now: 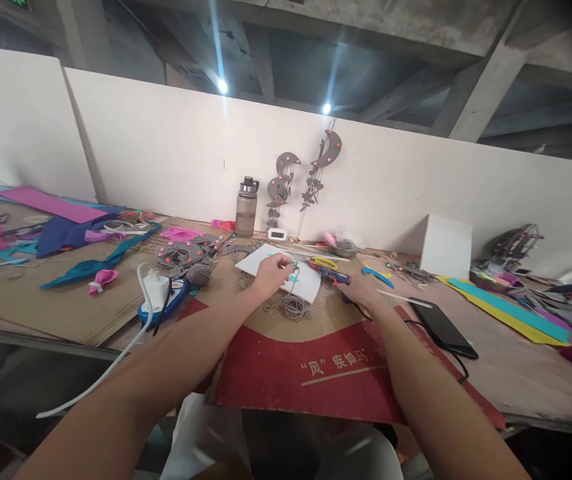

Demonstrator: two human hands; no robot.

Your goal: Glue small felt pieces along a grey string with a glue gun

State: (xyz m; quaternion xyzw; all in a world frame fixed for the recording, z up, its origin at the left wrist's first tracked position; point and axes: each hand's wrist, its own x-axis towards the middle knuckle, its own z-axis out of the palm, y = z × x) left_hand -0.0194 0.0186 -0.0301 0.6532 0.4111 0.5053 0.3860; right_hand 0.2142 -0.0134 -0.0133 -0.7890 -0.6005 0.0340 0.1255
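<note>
Over a white sheet with small teal pieces, my left hand is closed in a pinch. Grey yarn trails down from its fingertips to a loose tangle on the cardboard. A tiny teal bit shows at those fingertips, too small to make out well. My right hand is wrapped round what looks like a blue and orange hot glue gun, whose nozzle points toward the sheet. Just behind it lie yellow-handled scissors.
A black phone lies right of my right forearm, near a black cable. At left, a blue power strip carries a white plug. A bottle stands by the wall, below hanging grey moon ornaments. Felt scraps cover the left side.
</note>
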